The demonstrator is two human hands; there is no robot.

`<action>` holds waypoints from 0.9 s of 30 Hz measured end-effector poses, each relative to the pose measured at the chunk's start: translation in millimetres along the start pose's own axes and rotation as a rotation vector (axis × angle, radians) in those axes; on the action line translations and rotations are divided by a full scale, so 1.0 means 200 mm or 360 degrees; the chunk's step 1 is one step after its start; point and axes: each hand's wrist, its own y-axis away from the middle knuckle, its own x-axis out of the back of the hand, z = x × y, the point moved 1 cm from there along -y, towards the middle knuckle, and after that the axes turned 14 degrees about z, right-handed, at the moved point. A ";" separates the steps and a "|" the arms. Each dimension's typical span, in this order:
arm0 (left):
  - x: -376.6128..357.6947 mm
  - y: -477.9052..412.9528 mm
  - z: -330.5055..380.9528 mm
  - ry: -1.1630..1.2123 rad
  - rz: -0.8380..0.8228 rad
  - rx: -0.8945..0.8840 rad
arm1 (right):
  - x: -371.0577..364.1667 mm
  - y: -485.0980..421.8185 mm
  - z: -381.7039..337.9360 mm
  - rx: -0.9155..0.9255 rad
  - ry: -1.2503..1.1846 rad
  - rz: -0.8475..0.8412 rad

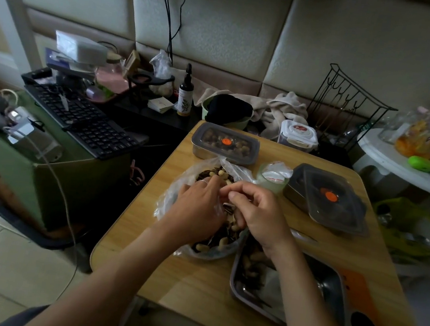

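Observation:
A clear plastic bag point(172, 192) lies open on the wooden table point(193, 282), full of peanuts in the shell and dark sunflower seeds. My left hand point(198, 204) reaches into the bag with fingers curled among the nuts; a ring shows on one finger. My right hand point(257, 208) hovers over the bag's right side, its fingertips pinching a small piece, likely a peanut. A steel tray point(329, 285) at the near right holds peanuts and seeds, partly hidden by my right forearm.
Two lidded steel boxes point(224, 142) point(331, 198) with orange dots stand at the table's far side, a small cup point(271, 180) between them. A keyboard point(83, 119) rests on a green box at left. A white side table point(397, 169) stands right.

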 end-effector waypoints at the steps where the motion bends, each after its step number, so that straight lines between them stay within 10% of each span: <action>1: 0.00 0.00 0.00 0.0004 0.0012 -0.0003 | 0.01 0.00 0.00 -0.0007 -0.0018 -0.0020; 9: 0.00 -0.01 -0.02 -0.0017 0.0061 0.0033 | 0.00 0.00 0.01 0.0239 0.0470 0.0040; 27: 0.00 0.00 0.04 -0.0348 0.0162 -0.0319 | 0.00 0.00 0.04 -0.0220 0.0099 0.0047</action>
